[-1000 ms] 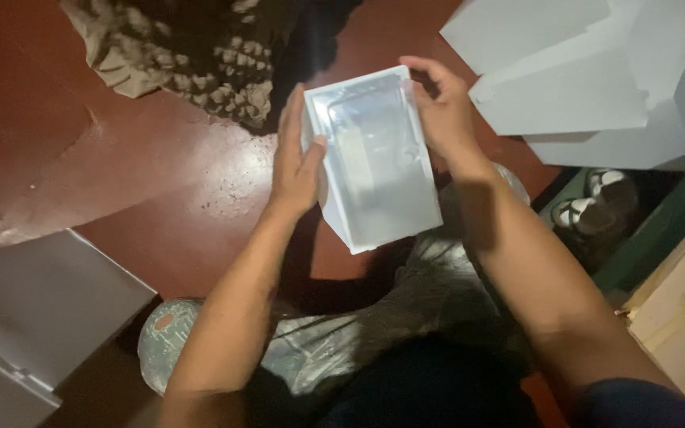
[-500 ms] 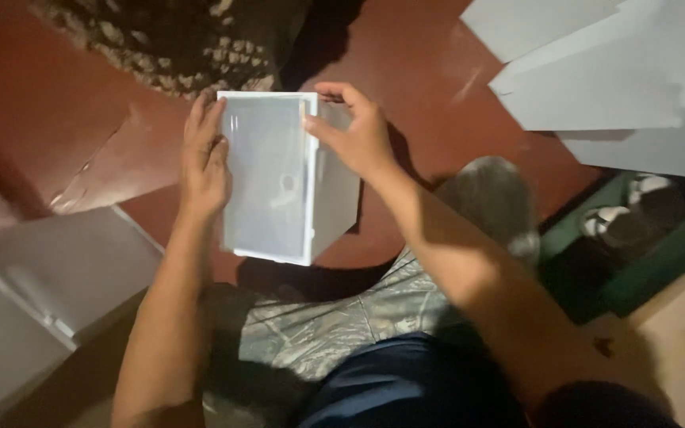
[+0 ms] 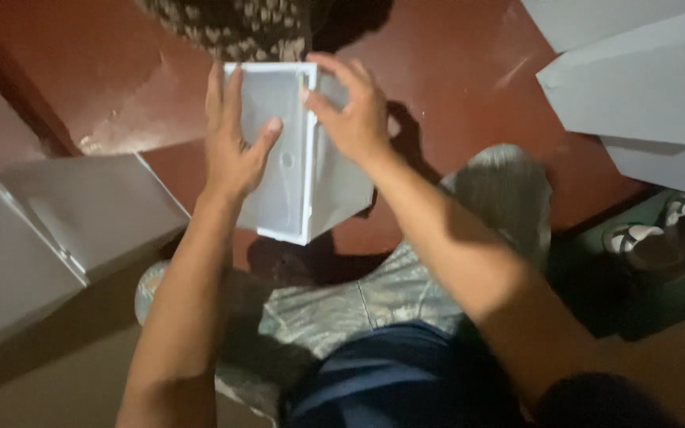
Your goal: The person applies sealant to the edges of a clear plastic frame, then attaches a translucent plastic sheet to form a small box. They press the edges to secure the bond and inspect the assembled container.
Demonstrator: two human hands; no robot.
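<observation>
- Left hand [image 3: 235,147] lies flat, fingers spread, on the clear front panel of the white box [image 3: 295,158]; a second ago it gripped the box's left side.
- Right hand [image 3: 354,115] pinches the box's top right corner, thumb on the rim, much as half a second ago.
- Box held in the air above the red floor [image 3: 453,79], over the lap, now upright; earlier its open inside faced the camera.
- Judgement: the panel looks pressed into place, closing the front.
- Flat white sheets [image 3: 628,71] at the floor's top right corner; grey panels [image 3: 65,222] at the left edge; patterned cloth [image 3: 231,24] at the top edge.
</observation>
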